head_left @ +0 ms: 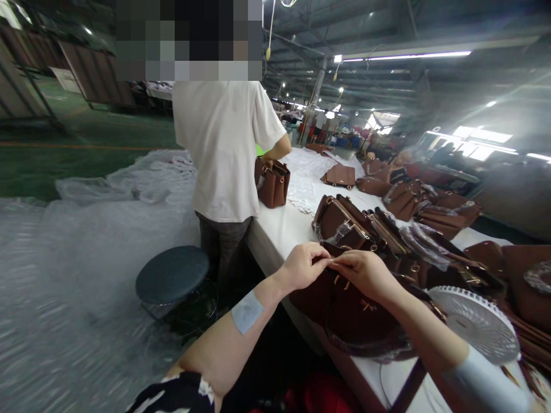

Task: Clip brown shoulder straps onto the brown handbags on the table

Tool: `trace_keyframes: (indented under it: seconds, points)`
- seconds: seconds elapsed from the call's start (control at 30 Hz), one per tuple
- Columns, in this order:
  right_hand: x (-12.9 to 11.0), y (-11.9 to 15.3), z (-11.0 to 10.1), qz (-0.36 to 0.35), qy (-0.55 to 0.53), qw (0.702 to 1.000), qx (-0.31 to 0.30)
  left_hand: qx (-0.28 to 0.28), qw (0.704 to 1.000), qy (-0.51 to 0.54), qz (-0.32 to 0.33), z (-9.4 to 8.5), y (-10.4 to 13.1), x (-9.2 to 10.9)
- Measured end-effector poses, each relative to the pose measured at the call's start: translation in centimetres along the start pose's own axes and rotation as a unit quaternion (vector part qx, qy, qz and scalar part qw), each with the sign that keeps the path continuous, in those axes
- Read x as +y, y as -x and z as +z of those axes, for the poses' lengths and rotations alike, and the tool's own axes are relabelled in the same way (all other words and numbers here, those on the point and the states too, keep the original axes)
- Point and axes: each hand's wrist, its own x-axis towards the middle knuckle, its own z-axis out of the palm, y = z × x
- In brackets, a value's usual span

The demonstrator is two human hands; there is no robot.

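Observation:
My left hand (306,265) and my right hand (364,272) meet fingertip to fingertip over the top edge of a brown handbag (365,318). Both are closed in a pinch, and whatever lies between the fingertips is too small to make out. Gold-coloured fittings show on the front of this bag, and its handle hangs down with clear plastic wrap around it. Just behind my hands stand several more brown handbags (344,221) with zips and wrapped handles.
A co-worker in a white shirt (226,149) stands ahead at the white table (275,226), a hand at another brown bag (274,186). A round stool (172,274) and heaped clear plastic (86,258) lie left. A white fan (473,324) stands right.

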Motion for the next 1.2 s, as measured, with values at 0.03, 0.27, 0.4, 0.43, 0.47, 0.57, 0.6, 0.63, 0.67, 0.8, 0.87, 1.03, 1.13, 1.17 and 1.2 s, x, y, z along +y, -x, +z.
trace_keyframes:
  seconds: [0.03, 0.27, 0.4, 0.43, 0.47, 0.57, 0.6, 0.63, 0.67, 0.8, 0.87, 1.03, 1.13, 1.17, 1.2]
  points:
    - [-0.1, -0.1, 0.0, 0.003, 0.013, 1.000, 0.003, 0.005, 1.000, -0.011, 0.006, 0.1, 0.0, 0.1]
    - [-0.4, -0.3, 0.4, 0.003, 0.055, 0.998, 0.000, 0.001, 0.997, -0.070, 0.018, 0.4, 0.0, 0.1]
    - [-0.5, 0.0, 0.7, 0.033, 0.063, 0.997, 0.010, -0.010, 0.996, -0.083, 0.030, 0.7, -0.3, 0.5]
    - [-0.7, 0.3, 0.5, 0.034, 0.050, 0.998, 0.020, -0.016, 0.996, -0.082, 0.029, 0.8, -0.3, 0.8]
    - [-1.0, 1.0, 0.2, 0.029, 0.035, 0.998, 0.037, -0.019, 0.996, -0.080, 0.028, 0.8, -0.2, 1.1]
    - [-1.3, 4.8, -1.4, 0.033, -0.009, 0.989, 0.143, 0.016, 0.998, -0.065, 0.009, 0.7, 0.7, 1.4]
    - [-1.1, 6.8, -1.9, 0.058, -0.021, 0.977, 0.203, 0.049, 0.997, -0.057, -0.005, 0.6, 1.1, 1.3]
    - [-0.6, 9.1, -2.2, 0.097, -0.029, 0.957, 0.271, 0.085, 0.995, -0.047, -0.021, 0.6, 1.5, 1.1]
    - [0.2, 11.5, -2.2, 0.149, -0.035, 0.925, 0.349, 0.120, 0.991, -0.035, -0.038, 0.6, 1.9, 0.9]
    - [5.0, 20.2, 1.0, 0.358, -0.043, 0.792, 0.493, 0.198, 0.979, 0.010, -0.051, 1.8, 2.9, 1.3]
    - [7.2, 22.5, 3.6, 0.400, -0.100, 0.814, 0.409, 0.192, 0.981, 0.021, -0.021, 3.0, 3.0, 2.8]
    - [8.2, 23.2, 5.0, 0.440, -0.142, 0.836, 0.296, 0.106, 0.988, -0.012, 0.115, 5.3, 3.3, 7.6]
    - [4.8, 23.3, 2.4, 0.436, -0.065, 0.789, 0.428, 0.063, 0.979, -0.066, 0.182, 5.6, 4.2, 9.5]
    - [3.2, 23.5, 1.6, 0.421, -0.052, 0.776, 0.467, 0.057, 0.974, -0.091, 0.199, 5.7, 4.7, 10.1]
    - [1.4, 23.8, 1.1, 0.401, -0.060, 0.772, 0.488, 0.058, 0.967, -0.120, 0.216, 5.8, 5.2, 10.6]
